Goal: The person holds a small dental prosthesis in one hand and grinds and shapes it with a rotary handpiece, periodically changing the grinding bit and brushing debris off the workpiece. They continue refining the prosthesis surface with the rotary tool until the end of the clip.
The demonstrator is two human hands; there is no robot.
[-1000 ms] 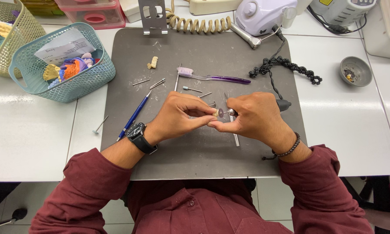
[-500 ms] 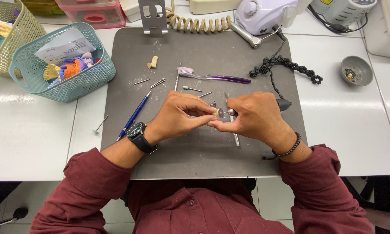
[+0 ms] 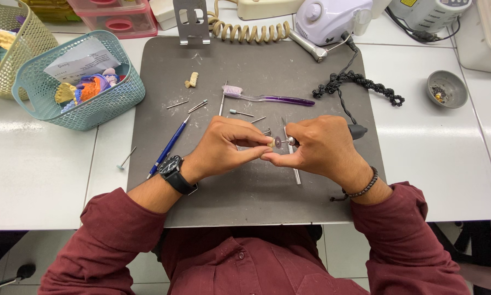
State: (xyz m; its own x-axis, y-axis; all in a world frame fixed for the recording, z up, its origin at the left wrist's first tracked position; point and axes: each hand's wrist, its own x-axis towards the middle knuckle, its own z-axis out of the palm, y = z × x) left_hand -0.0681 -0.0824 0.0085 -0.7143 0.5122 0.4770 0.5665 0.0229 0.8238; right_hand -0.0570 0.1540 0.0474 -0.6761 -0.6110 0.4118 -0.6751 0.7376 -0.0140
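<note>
My left hand [image 3: 223, 148] pinches a small pale piece [image 3: 270, 142] between thumb and fingertips, over the middle of a dark grey mat [image 3: 212, 76]. My right hand [image 3: 319, 147] grips a black rotary handpiece [image 3: 356, 131] whose small round disc [image 3: 278, 142] touches that pale piece. The two hands meet fingertip to fingertip. A coiled black cord [image 3: 360, 84] runs from the handpiece toward the back of the table.
On the mat lie a purple toothbrush [image 3: 267, 98], a blue pen [image 3: 169, 146], several thin metal burs [image 3: 197, 105] and a small pale cast [image 3: 192, 80]. Teal basket [image 3: 30, 93] and yellow basket [image 3: 35, 38] stand left. A grey dish [image 3: 447, 88] sits right; white machines [image 3: 332, 16] at the back.
Both hands stay together at the same spot on the mat; only slight finger shifts around the small piece and disc.
</note>
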